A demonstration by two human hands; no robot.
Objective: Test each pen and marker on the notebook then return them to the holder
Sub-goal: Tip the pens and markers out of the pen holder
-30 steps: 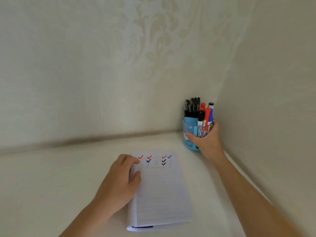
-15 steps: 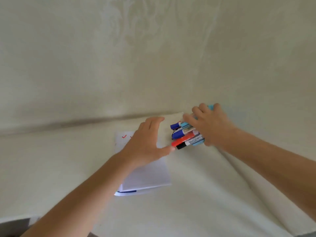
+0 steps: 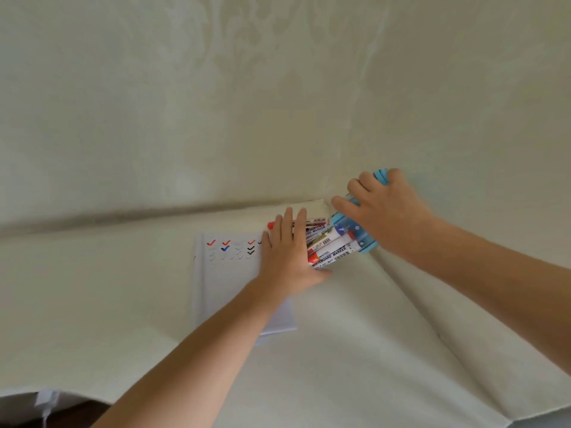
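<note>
My right hand [image 3: 386,213] grips the blue pen holder [image 3: 355,234], tipped on its side with its mouth pointing left. Several whiteboard markers [image 3: 330,248] slide out of it onto the table, red and white barrels showing. My left hand [image 3: 289,257] lies flat with straight fingers over the spilled markers, covering their left ends; one red cap [image 3: 271,225] peeks out past the fingers. The open notebook [image 3: 228,273] lies left of the markers, with red, blue and black tick marks along its top lines. My left forearm crosses its lower right corner.
The table is covered with a pale cloth [image 3: 355,350] that shows long creases at the right. Patterned walls [image 3: 247,103] meet in a corner just behind the holder. The cloth's front edge [image 3: 46,393] hangs at the lower left.
The holder stood upright a second ago; my right hand tipped it leftward and the markers spilled out. My left hand left the notebook and moved right onto the markers.
</note>
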